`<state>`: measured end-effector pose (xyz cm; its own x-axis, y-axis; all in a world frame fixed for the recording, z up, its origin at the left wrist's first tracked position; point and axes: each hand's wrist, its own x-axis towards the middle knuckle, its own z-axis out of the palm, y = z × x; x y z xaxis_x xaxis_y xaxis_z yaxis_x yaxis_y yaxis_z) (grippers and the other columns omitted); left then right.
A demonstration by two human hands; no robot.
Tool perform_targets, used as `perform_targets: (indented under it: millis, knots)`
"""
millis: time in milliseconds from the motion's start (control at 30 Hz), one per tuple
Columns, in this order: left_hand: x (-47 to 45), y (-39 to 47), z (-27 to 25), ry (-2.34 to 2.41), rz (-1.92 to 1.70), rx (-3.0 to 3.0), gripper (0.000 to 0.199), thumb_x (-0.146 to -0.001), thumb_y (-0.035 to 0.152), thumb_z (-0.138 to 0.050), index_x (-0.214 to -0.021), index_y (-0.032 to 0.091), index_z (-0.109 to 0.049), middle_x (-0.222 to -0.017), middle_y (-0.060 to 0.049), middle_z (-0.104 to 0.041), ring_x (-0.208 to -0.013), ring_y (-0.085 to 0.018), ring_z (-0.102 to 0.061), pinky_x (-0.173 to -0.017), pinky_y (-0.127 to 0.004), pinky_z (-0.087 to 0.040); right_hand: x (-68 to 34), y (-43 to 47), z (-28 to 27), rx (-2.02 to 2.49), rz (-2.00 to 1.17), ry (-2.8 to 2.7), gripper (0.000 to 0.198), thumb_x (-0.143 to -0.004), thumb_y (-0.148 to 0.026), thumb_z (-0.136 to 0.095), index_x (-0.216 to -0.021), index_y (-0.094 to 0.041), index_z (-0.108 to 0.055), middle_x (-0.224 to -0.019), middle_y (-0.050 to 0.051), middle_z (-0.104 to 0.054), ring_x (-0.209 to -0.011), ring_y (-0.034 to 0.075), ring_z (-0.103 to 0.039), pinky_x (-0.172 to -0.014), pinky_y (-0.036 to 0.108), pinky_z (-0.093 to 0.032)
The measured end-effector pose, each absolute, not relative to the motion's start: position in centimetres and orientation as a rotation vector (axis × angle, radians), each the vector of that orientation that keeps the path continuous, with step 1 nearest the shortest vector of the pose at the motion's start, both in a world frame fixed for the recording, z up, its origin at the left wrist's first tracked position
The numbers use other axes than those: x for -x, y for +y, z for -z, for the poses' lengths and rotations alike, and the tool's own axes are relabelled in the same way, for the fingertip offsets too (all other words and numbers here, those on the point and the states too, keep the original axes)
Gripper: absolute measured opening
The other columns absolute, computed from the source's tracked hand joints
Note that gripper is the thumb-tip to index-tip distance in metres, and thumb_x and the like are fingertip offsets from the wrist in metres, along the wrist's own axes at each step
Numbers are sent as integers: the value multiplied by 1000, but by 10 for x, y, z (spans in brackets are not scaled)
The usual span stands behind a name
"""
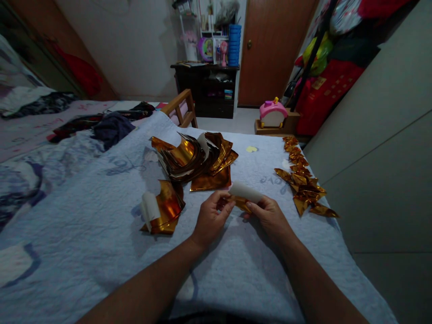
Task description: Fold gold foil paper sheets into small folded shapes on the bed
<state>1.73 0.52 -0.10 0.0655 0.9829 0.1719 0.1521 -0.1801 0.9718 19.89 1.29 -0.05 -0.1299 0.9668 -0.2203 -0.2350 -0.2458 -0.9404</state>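
Observation:
Between my two hands is a sheet of gold foil paper (245,192), its white back curling up and its gold side rolled toward me. My left hand (213,215) pinches the left end between thumb and fingers. At the other end my right hand (267,217) grips it, thumb on the gold side. Just beyond lies a large curled stack of gold foil sheets (184,157). A smaller curled pile of gold sheets (165,209) rests left of my left hand. Folded gold foil pieces (305,186) lie in a row along the right side.
Everything lies on a light blue bedspread (111,252). Dark clothes (113,129) are heaped at the left. Beyond the far edge stand a wooden chair (184,110), a dark cabinet (205,92) and a pink toy case (272,114). A pale cupboard (381,148) borders the right side.

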Motion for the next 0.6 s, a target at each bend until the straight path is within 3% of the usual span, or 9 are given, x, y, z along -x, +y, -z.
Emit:
perform_targets:
  millis: [133,300,600]
  knots:
    - [-17,6,-3,1228,-1165,-1542,20,-92,36,-62,-85,18,-69,-84,-3,-65,-76,-16,-59,-69,-26,-47,-199,13,2,1131,-1568,-944,32,-69,-34,-84,-94,-16,-77,-87,6,-75,-68,15,-65,-61,28,-56]
    - [-16,8,-9,1185,-1146,-1417,27,-90,36,-63,-71,17,-63,-70,-1,-60,-69,-14,-57,-68,-25,-45,-201,13,3,1122,-1584,-958,31,-70,-34,-84,-95,-17,-77,-92,7,-76,-73,17,-67,-62,28,-56]
    - [-16,9,-9,1169,-1213,-1314,21,-82,32,-70,-70,16,-65,-74,-1,-64,-70,-14,-57,-68,-26,-46,-201,13,3,1071,-1628,-934,36,-73,-34,-83,-106,-20,-77,-102,7,-76,-80,17,-68,-63,26,-54]
